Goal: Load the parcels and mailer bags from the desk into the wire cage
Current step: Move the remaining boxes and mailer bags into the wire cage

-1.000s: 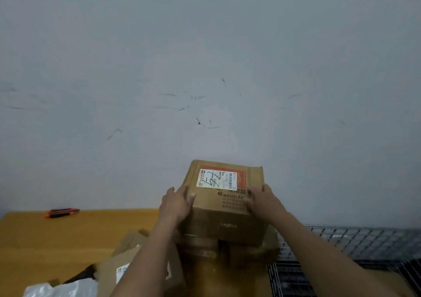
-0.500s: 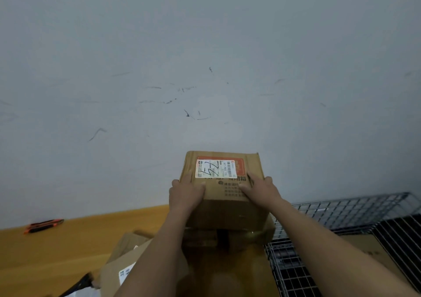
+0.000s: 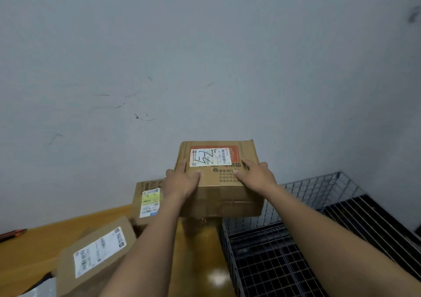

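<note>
A brown cardboard parcel (image 3: 224, 196) with a white and orange shipping label is held in the air above the desk's right end, beside the wire cage (image 3: 319, 189). My left hand (image 3: 182, 181) grips its left top edge and my right hand (image 3: 256, 174) presses on its right top. A smaller parcel (image 3: 148, 202) with a yellow-green label stands on the desk behind my left forearm. A flat brown parcel (image 3: 98, 251) with a white label lies tilted at the lower left. The cage stands to the right of the desk, and its grid floor is dark.
The yellow wooden desk (image 3: 45, 246) runs along a grey wall. An orange and black utility knife (image 3: 11, 234) lies at the desk's far left edge. A grey mailer bag (image 3: 41, 288) peeks in at the bottom left corner.
Both hands have lifted the labelled parcel off the stack and carried it right, toward the cage. The view has turned right, showing more of the cage and the parcels below.
</note>
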